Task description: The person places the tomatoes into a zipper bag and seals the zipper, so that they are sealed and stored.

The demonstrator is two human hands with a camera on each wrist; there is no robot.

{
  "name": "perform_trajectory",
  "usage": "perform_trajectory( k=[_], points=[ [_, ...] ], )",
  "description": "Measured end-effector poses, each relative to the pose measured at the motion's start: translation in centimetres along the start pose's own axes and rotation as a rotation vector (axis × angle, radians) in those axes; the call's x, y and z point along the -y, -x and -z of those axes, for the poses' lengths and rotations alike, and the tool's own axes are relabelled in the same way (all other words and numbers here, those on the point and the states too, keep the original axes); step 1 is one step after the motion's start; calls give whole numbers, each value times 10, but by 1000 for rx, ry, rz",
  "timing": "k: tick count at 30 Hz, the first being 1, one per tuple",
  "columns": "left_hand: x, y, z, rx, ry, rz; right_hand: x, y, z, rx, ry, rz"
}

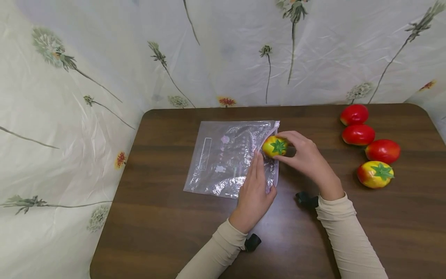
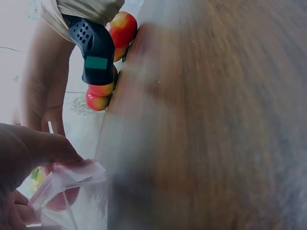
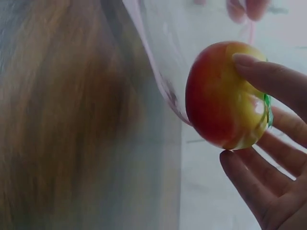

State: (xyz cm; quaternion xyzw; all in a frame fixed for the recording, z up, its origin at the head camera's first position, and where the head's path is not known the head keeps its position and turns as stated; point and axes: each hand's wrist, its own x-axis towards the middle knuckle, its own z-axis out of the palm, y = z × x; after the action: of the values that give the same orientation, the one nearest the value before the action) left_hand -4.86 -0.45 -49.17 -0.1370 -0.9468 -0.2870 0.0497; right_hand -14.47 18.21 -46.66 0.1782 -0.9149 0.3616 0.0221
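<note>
My right hand [image 1: 302, 152] pinches a yellow-and-red artificial fruit [image 1: 274, 147] with a green star-shaped leaf cap, thumb on one side and fingers on the other. The fruit is at the mouth of a clear zip bag [image 1: 223, 159] with a pink rim, which lies flat with its opening to the right. My left hand [image 1: 254, 192] holds the bag at its mouth, fingers stretched along the rim and thumb at the near corner. In the left wrist view the thumb [image 2: 53, 146] bears on the bag's edge. The right wrist view shows the fruit beside the pink rim.
To the right on the brown wooden table [image 1: 167, 228], three red fruits [image 1: 359, 135] lie near a yellow-and-red fruit [image 1: 376, 174] with a green leaf cap. A flower-patterned sheet [image 1: 223, 54] hangs behind the table and on the left. Each wrist wears a dark device.
</note>
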Motion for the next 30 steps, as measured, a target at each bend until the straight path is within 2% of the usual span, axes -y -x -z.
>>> perform_trajectory(
  k=[9, 16, 20, 25, 30],
  points=[
    [-3, 0, 3, 20, 26, 16, -7, 0, -17, -29, 4, 49],
    [-3, 0, 3, -6, 16, 1, -15, 1, -20, -21, -124, 49],
    [-4, 0, 4, -9, 17, -4, -17, 1, -16, -9, -169, 14],
    [-4, 1, 4, -1, 17, -3, -17, 2, -12, 28, -172, -48],
    [-4, 1, 2, -13, 13, -13, -16, 2, -14, 38, -162, -46]
  ],
)
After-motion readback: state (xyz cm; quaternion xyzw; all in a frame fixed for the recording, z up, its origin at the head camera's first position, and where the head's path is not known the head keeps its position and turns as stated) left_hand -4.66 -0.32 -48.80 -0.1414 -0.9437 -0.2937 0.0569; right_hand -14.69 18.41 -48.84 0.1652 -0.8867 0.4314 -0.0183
